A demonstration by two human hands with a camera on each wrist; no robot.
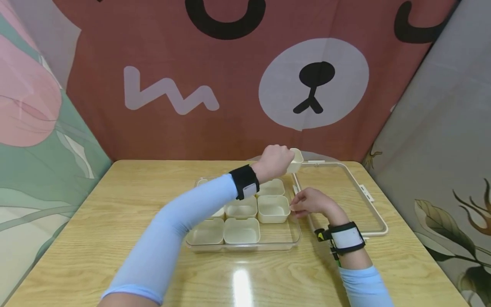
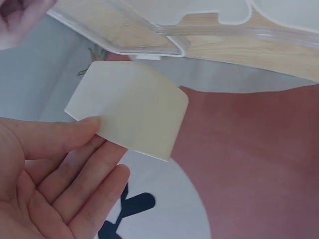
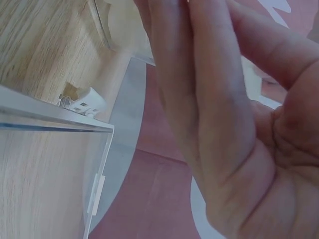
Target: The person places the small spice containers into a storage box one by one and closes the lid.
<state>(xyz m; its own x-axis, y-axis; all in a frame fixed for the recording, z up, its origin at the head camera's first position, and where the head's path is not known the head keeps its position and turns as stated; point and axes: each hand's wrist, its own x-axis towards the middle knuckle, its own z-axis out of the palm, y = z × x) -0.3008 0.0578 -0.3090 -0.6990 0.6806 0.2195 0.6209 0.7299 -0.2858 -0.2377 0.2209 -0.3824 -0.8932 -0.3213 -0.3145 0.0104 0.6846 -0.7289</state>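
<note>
A small cream plastic container [image 2: 132,107] is held up by my left hand [image 1: 274,163] above the back right of a clear tray [image 1: 261,247]. My left thumb and fingers pinch its rim in the left wrist view. At the right side of the tray, my right hand [image 1: 314,201] has its fingertips at the rim of another cream container [image 1: 274,209] and seems to pinch it; the tips are out of frame in the right wrist view. Several similar containers, such as the front one [image 1: 241,230], sit in rows inside the tray. My left forearm covers some.
Right of the tray lies a clear lid with a white frame [image 1: 378,215] and side clips [image 1: 366,193], partly under my right hand. A wooden table [image 1: 130,204] carries everything. Printed cloth [image 1: 238,132] hangs behind it and along both sides.
</note>
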